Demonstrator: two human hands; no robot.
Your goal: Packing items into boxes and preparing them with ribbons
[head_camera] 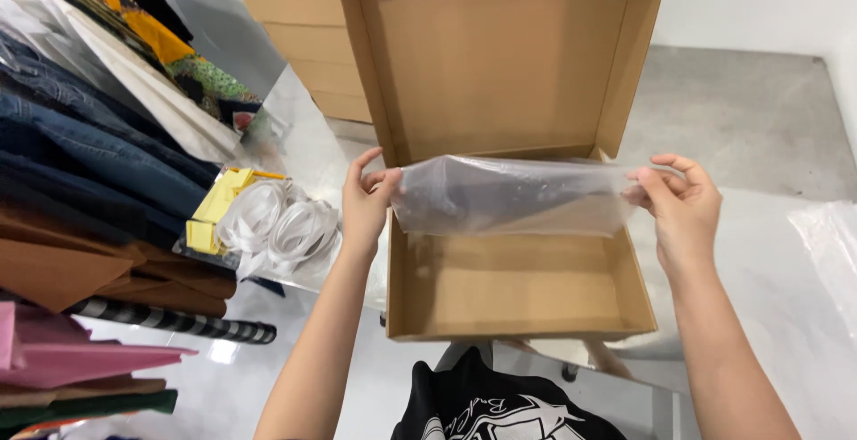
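Observation:
An open brown cardboard box (420,306) with its lid raised stands on the white table in front of me. A clear plastic bag (509,195) is stretched flat above the box's far half. My left hand (366,203) pinches the bag's left end and my right hand (683,208) pinches its right end, both near the box's side walls. The box's floor looks bare beneath the bag.
Folded jeans (80,154) and stacked coloured garments (80,360) lie at the left. A packet of white and yellow strips (259,221) rests beside the box. More cardboard boxes (295,29) stand behind. A black printed garment (500,404) lies at the near edge, plastic wrap (830,244) at right.

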